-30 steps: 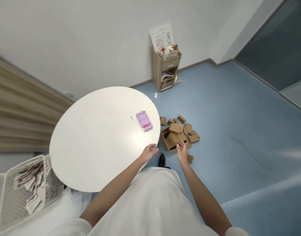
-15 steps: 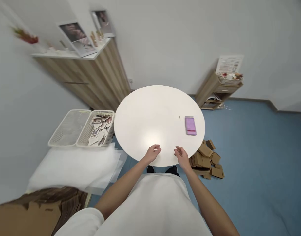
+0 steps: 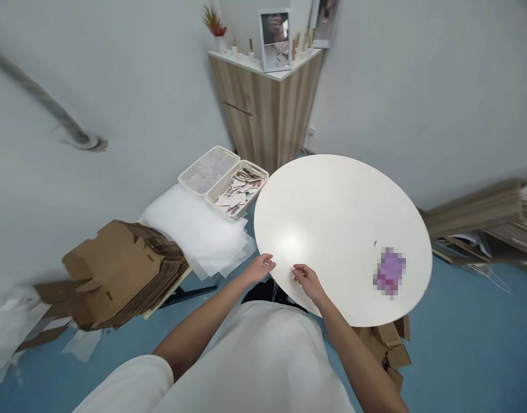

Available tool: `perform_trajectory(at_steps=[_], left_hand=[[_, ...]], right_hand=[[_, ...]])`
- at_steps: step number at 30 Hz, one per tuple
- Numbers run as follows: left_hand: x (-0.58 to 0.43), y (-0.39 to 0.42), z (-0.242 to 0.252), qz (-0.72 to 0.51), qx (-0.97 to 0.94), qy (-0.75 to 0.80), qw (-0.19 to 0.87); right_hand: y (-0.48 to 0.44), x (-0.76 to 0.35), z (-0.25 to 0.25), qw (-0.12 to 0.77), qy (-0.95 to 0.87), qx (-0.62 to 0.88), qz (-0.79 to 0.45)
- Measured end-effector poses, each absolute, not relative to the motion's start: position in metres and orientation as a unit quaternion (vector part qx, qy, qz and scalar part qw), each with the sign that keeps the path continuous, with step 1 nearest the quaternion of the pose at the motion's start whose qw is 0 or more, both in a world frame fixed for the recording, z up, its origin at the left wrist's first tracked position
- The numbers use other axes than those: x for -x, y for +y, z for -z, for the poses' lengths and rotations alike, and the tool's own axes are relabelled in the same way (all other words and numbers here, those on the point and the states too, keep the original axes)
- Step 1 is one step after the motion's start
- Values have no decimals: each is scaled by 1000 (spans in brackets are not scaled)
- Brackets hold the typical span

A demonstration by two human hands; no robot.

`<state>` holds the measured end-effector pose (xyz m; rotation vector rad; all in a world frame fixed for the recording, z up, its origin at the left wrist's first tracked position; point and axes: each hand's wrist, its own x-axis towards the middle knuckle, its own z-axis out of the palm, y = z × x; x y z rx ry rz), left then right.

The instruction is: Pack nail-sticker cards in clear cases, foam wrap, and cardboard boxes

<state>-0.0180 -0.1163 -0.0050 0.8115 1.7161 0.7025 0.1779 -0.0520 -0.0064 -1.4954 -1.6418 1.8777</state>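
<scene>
My left hand [image 3: 260, 267] is at the near left edge of the round white table [image 3: 332, 201], fingers loosely bent and apart, with nothing in them. To its right, my right hand [image 3: 307, 281] hovers over the near part of the tabletop, also holding nothing, its fingers slightly curled. A purple item [image 3: 390, 272], pixelated so its details are hidden, lies on the right side of the table. Beyond it rests a tiny dark piece [image 3: 375, 243].
Left of the table are a basket of cut pieces [image 3: 239, 192], another white basket [image 3: 211, 169], white sheets [image 3: 194, 226] and stacked flat cardboard [image 3: 117, 269]. A wooden cabinet [image 3: 263, 109] stands behind. Cardboard boxes [image 3: 387, 341] lie below the table's right edge.
The view has turned left, so the table and purple item appear farther right and more cardboard shows at left. Both hands remain empty, and my right hand is nearer my left in the picture.
</scene>
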Motion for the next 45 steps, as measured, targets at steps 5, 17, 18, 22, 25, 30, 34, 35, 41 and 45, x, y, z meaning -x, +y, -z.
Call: perform_trajectory(at_steps=[5,17,18,22,25,30,34,35,41,45], left_hand=[[51,-144,0,-219,-351,766,492],[137,-147,-2,-274,-346,792,423],[145,-144,-1,-286,-345,791,417],[179,-131,2,-340,-344,780,398],[203,-122,4,-373,-326,766,410],[231,-100,7,-395,-317,748,429],[242,-75,9,-392,-347,736,429],[244,-68,9,-388,-355,734,430],[258,-20,8,-350,-379,747,420],[268,24,10,-319,-438,754,372]], right_hand=[[-34,-150,9,73,-584,468,-659],[7,-63,15,21,-623,427,-655],[9,-52,13,27,-623,426,-655],[15,-6,8,55,-624,432,-649],[12,22,5,65,-622,441,-643],[8,49,3,68,-617,460,-635],[26,52,4,88,-625,476,-613],[33,51,5,94,-625,482,-606],[75,58,13,127,-638,513,-559],[106,80,17,139,-722,489,-469]])
